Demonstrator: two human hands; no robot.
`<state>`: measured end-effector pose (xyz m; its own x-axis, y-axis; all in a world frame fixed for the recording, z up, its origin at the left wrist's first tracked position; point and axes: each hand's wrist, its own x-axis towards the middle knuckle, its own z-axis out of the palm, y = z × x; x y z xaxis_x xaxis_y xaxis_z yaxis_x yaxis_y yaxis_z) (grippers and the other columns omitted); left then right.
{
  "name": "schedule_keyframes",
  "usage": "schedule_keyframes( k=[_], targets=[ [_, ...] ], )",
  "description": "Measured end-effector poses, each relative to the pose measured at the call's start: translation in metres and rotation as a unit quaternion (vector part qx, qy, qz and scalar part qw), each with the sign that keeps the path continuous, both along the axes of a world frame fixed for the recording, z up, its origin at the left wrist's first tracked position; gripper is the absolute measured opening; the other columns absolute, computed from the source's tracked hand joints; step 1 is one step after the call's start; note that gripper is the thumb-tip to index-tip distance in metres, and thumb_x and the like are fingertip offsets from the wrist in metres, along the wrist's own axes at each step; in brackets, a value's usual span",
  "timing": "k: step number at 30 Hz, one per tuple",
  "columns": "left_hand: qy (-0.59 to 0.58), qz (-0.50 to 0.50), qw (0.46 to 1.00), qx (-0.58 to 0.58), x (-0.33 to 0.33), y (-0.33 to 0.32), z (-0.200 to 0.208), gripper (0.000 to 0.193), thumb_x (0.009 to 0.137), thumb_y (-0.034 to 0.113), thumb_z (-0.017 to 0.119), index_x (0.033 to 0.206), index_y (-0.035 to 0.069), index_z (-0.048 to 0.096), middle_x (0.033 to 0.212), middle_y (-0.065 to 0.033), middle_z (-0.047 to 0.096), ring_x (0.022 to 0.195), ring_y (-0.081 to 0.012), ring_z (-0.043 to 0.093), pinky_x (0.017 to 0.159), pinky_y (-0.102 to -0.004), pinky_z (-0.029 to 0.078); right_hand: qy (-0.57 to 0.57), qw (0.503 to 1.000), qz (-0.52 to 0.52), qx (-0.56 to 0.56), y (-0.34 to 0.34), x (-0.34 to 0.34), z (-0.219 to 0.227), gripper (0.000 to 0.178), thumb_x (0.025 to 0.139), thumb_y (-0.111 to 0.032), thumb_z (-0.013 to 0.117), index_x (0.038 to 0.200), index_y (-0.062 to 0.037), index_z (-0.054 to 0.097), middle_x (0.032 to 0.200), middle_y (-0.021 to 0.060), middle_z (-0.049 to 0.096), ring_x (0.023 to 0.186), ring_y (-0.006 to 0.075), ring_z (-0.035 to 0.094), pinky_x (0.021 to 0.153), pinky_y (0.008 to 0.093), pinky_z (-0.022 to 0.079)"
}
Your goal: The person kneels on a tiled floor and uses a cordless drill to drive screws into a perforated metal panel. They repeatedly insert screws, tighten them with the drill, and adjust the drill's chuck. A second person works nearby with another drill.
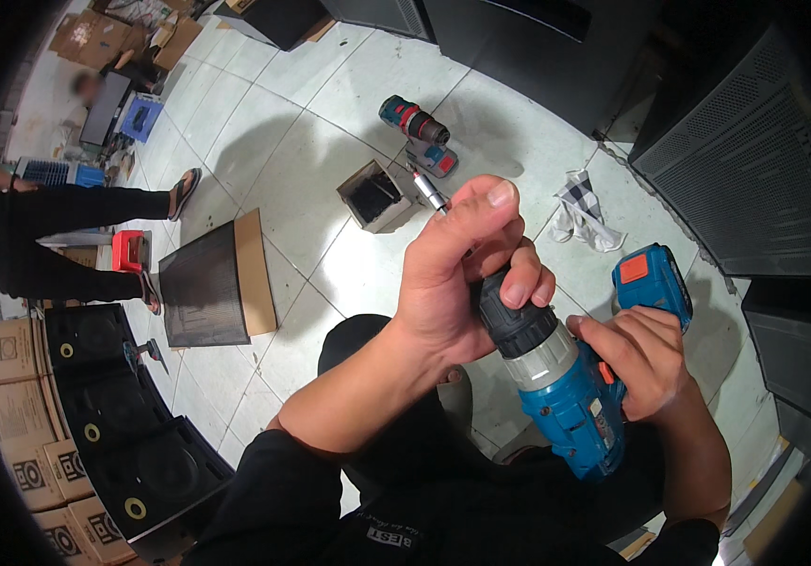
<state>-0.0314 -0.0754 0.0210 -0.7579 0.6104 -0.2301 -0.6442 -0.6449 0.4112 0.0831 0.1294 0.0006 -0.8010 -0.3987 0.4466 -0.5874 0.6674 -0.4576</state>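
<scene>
Blue plastic marks the drill (571, 401), which sits at centre right of the frame, held up in front of the person's body between both hands. Its long axis runs on a slant: the battery foot (652, 278) and handle lie to the right, the body at the lower middle, and the black chuck (516, 316) points up and to the left toward the bit (427, 189), whose silver shaft sticks out past the thumb at the upper middle of the frame.

Closed around the chuck is the left hand (462, 274), fingers wrapped over the black collar and the thumb laid up along the bit's line. It is the nearer hand to the working end. The right hand (637, 363) is closed on the handle, below and to the right of the chuck, its fingers folded over the grip just under the battery foot. The two hands are near each other, with only the silver ring of the drill showing between them.

On the tiled floor (330, 123) above the bit lies a second drill (417, 132), blue and red, well apart from the hands. Just left of it stands a small open box (375, 195), and a rag (583, 212) lies to the right.
</scene>
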Motion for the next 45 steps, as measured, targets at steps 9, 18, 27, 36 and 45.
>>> schedule_keyframes(
  k=[9, 18, 27, 36, 45],
  targets=[
    [0.091, -0.023, 0.983, 0.156, 0.000, -0.002, -0.011, 0.021, 0.107, 0.030, 0.050, 0.100, 0.011, 0.056, 0.053, 0.0070, 0.036, 0.045, -0.0092, 0.054, 0.057, -0.0335, 0.053, -0.196, 0.953, 0.072, -0.221, -0.009, 0.007, -0.013, 0.041, 0.085, -0.016, 0.074, 0.118, 0.0053, 0.062, 0.079, 0.0122, 0.067, 0.064, 0.0254, 0.068, 0.060, 0.0379, 0.053],
    [0.025, 0.022, 0.998, 0.052, 0.003, -0.005, -0.002, 0.020, 0.105, 0.029, 0.053, 0.097, 0.011, 0.058, 0.052, 0.0075, 0.034, 0.040, -0.0096, 0.049, 0.050, -0.0338, 0.050, -0.074, 0.993, 0.040, -0.084, -0.013, 0.001, -0.005, 0.033, 0.080, -0.002, 0.067, 0.111, 0.0050, 0.059, 0.079, 0.0152, 0.063, 0.062, 0.0284, 0.065, 0.057, 0.0395, 0.052],
    [-0.020, 0.032, 0.998, -0.048, 0.002, 0.001, 0.005, 0.019, 0.099, 0.030, 0.062, 0.096, 0.012, 0.062, 0.051, 0.0078, 0.032, 0.039, -0.0094, 0.046, 0.048, -0.0323, 0.046, -0.059, 0.998, -0.009, -0.030, -0.014, 0.003, -0.004, 0.025, 0.076, -0.002, 0.063, 0.100, 0.0033, 0.063, 0.073, 0.0111, 0.058, 0.062, 0.0275, 0.063, 0.059, 0.0375, 0.051],
    [0.042, 0.004, 0.999, 0.015, 0.001, -0.005, 0.004, 0.010, 0.098, 0.019, 0.062, 0.098, 0.009, 0.059, 0.053, 0.0039, 0.032, 0.036, -0.0123, 0.043, 0.045, -0.0353, 0.047, -0.067, 0.995, 0.033, -0.064, -0.014, 0.005, -0.008, 0.022, 0.073, -0.002, 0.063, 0.094, 0.0053, 0.063, 0.073, 0.0120, 0.059, 0.060, 0.0285, 0.063, 0.055, 0.0387, 0.051],
    [0.073, -0.007, 0.996, 0.056, 0.001, -0.009, 0.002, 0.004, 0.100, 0.010, 0.057, 0.102, 0.007, 0.059, 0.050, 0.0034, 0.036, 0.033, -0.0104, 0.040, 0.041, -0.0336, 0.046, -0.071, 0.990, 0.060, -0.104, -0.019, 0.012, -0.018, 0.023, 0.075, -0.003, 0.062, 0.096, 0.0062, 0.061, 0.077, 0.0146, 0.063, 0.064, 0.0309, 0.067, 0.055, 0.0404, 0.052]
  ],
)
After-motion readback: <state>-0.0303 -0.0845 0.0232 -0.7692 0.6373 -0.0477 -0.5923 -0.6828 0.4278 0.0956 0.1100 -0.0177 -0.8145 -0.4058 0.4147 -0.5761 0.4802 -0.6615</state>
